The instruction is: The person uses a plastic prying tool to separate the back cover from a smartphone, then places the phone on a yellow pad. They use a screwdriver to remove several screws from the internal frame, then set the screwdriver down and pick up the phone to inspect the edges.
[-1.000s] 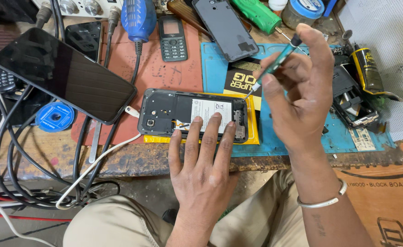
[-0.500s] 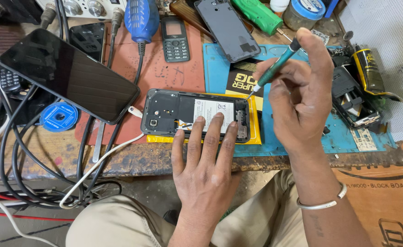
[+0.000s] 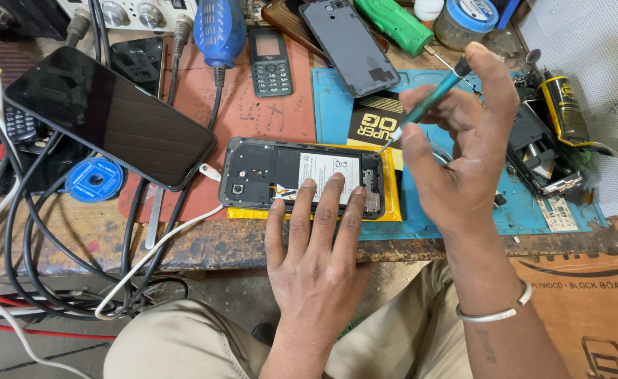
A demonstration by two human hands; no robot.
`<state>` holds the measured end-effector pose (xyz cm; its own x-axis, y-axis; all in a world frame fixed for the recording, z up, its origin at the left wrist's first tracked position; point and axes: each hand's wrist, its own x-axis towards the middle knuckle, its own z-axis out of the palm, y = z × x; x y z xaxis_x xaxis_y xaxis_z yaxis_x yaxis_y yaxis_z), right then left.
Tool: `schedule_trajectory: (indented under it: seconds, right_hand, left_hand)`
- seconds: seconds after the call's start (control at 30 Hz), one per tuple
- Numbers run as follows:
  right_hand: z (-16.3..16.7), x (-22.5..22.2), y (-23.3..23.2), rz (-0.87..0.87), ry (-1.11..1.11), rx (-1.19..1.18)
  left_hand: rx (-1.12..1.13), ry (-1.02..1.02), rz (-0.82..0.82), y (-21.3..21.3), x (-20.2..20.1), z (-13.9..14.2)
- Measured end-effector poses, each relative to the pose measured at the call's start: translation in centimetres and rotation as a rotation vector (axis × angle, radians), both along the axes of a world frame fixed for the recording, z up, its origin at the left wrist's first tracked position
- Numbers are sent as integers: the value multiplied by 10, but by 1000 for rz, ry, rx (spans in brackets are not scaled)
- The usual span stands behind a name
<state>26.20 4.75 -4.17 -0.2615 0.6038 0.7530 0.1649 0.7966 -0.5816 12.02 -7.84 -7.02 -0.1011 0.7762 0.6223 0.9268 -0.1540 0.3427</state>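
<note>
An opened phone [image 3: 263, 172] with its back off lies on a yellow pad [image 3: 392, 191] at the bench's front edge, battery and circuit board showing. My left hand [image 3: 316, 249] rests flat on its lower edge, fingers spread over the battery. My right hand [image 3: 463, 151] holds a teal-handled precision screwdriver [image 3: 430, 102], its tip just above the phone's top right corner. The phone's grey back cover [image 3: 351, 45] lies further back on the blue mat [image 3: 326, 105].
A large black smartphone [image 3: 109, 116] lies face up at left over tangled cables [image 3: 35, 231]. A small keypad phone [image 3: 270, 62], a blue tool [image 3: 219, 28], a green screwdriver [image 3: 397, 24], a solder spool [image 3: 93, 180] and a dismantled phone [image 3: 540, 158] surround the work.
My right hand has shifted slightly, keeping the screwdriver tip near the phone's top right corner. The left hand stays pressed on the phone.
</note>
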Motion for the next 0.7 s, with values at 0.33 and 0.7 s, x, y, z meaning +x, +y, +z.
schedule_trajectory:
  seconds: [0.33, 0.7]
  right_hand:
    - [-2, 2, 0, -49, -41, -21]
    - [-7, 7, -1, -19, 73, -196]
  left_hand:
    - [11, 5, 13, 0, 0, -1]
    - [15, 16, 11, 0, 0, -1]
